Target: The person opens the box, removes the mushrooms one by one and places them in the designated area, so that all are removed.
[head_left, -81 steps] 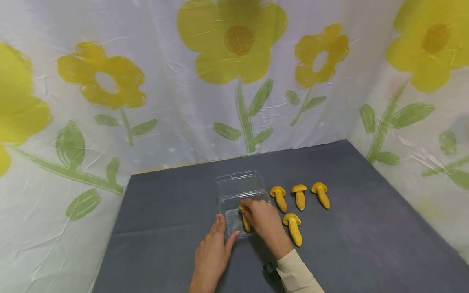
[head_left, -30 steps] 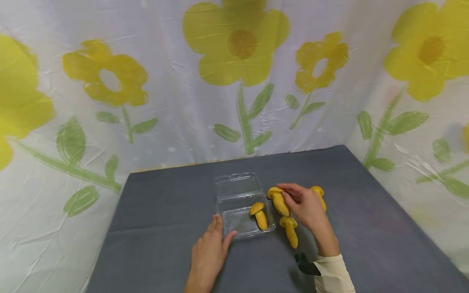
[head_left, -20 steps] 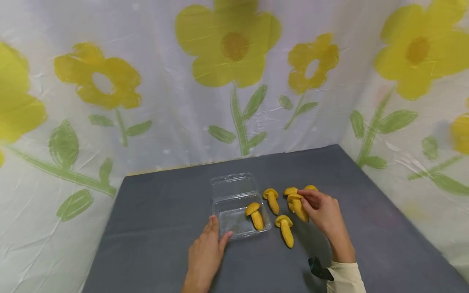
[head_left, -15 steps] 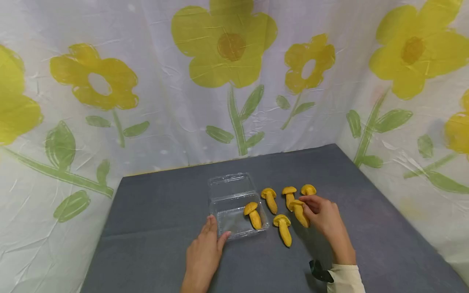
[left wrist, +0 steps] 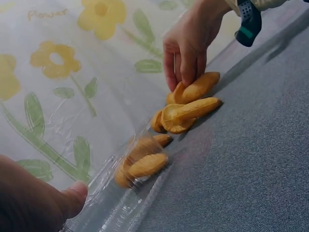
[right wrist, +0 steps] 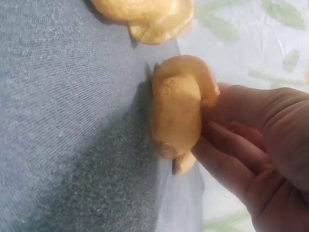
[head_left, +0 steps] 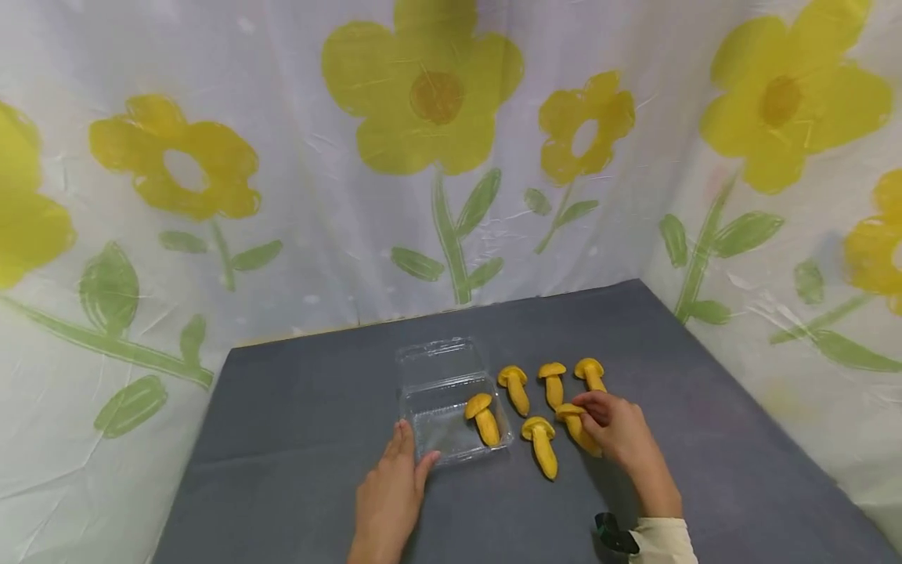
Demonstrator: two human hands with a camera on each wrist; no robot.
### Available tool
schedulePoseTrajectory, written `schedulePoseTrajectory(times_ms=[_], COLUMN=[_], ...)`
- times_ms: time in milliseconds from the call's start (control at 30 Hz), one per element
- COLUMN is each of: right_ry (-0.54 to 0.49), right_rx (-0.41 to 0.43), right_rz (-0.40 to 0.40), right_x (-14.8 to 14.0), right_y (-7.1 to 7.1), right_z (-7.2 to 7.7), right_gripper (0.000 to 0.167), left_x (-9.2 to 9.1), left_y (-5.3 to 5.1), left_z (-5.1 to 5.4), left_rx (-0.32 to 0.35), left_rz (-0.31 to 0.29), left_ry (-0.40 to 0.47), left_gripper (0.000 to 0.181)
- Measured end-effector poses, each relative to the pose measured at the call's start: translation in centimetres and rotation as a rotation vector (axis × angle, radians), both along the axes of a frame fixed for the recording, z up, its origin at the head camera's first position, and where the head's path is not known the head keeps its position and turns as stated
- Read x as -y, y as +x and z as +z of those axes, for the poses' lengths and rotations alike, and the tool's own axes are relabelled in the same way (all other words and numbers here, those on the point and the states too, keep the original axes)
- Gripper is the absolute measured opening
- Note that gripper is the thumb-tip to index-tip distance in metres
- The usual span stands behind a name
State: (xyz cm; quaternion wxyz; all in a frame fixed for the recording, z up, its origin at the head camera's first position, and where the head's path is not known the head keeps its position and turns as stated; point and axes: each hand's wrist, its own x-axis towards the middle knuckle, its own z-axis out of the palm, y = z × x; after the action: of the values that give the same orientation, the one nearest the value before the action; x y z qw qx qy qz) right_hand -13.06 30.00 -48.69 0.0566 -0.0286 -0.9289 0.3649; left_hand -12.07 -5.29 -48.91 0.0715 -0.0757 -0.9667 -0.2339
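My right hand [head_left: 620, 431] pinches the cap of a yellow mushroom [head_left: 583, 433] at the right; whether its stem touches the table I cannot tell. In the right wrist view, thumb and fingers meet at that mushroom's cap [right wrist: 181, 65]. Left of centre, my left hand [head_left: 389, 493] rests against a clear plastic clamshell box [head_left: 444, 431], its fingers straight at the left edge and thumb at the front corner. Inside the box's right part lies another mushroom [head_left: 484, 421]. The left wrist view shows my left thumb [left wrist: 72, 198] beside the clear plastic.
Behind the held mushroom, a row holds a left mushroom [head_left: 516, 392], a middle mushroom [head_left: 553, 385] and a right mushroom [head_left: 590, 374]. A nearer mushroom [head_left: 541, 450] lies right of the box. The box lid [head_left: 440, 364] lies folded back on the grey tablecloth [head_left: 296, 470].
My right hand has carried a mushroom out of the box, rightward past the others, then lowered it toward me. One mushroom stays in the box. The left hand keeps its place on the box.
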Motion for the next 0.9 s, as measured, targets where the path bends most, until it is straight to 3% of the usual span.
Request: schedulePoseTrajectory(times_ms=[600,900], right_ry=[0.103,0.091], right_rx=[-0.013,-0.109], right_rz=[-0.028,-0.063], right_x=[-0.6,-0.3], right_y=[0.5,0.5], right_z=[-0.6,0.4], right_gripper=[0.034,0.037], left_x=[0.2,0.2], left_y=[0.1,0.2], left_z=[-0.2,0.1], left_rx=[0.007,0.012], left_rz=[0.007,0.007], left_ry=[0.012,-0.001], left_gripper=[0.071,0.070])
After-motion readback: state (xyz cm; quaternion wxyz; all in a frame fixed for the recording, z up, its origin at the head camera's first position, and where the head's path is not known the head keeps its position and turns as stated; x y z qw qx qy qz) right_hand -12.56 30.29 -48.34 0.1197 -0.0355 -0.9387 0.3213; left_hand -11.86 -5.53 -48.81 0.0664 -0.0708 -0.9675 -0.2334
